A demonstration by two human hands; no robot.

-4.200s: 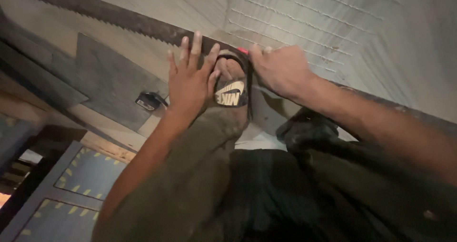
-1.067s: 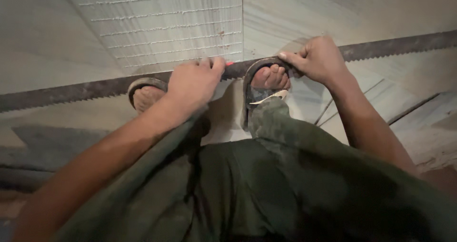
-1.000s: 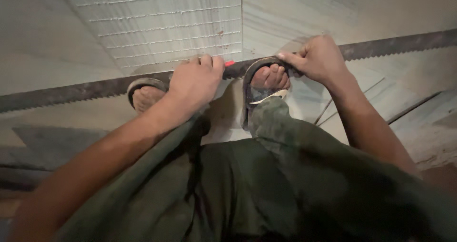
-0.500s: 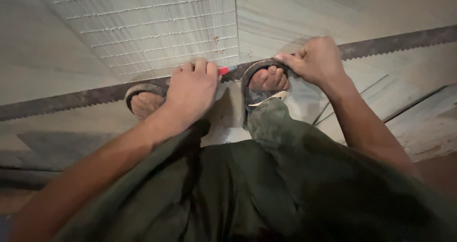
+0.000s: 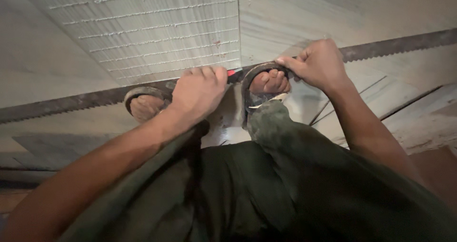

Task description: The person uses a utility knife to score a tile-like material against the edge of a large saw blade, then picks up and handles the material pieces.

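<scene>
A long dark strip with a toothed edge (image 5: 71,103) lies across pale tiles from the left edge to the far right. My left hand (image 5: 197,92) is closed in a fist on the strip, between my two sandalled feet, and a small red-tipped marker (image 5: 233,72) pokes out of it. My right hand (image 5: 319,63) curls its fingers over the strip just beyond the toes of my right foot (image 5: 270,82). My left foot (image 5: 143,106) rests against the strip to the left of my left hand. Dark green trousers cover my knees below.
A pale tile with a ridged grid face (image 5: 143,28) lies beyond the strip, next to a smooth grey tile (image 5: 342,9). More tile pieces with dark seams (image 5: 395,104) lie at the right. A darker slab (image 5: 47,147) shows at the lower left.
My left hand has slid a little to the right along the strip, and the red tip now shows beside it. My right hand has stayed by the right foot.
</scene>
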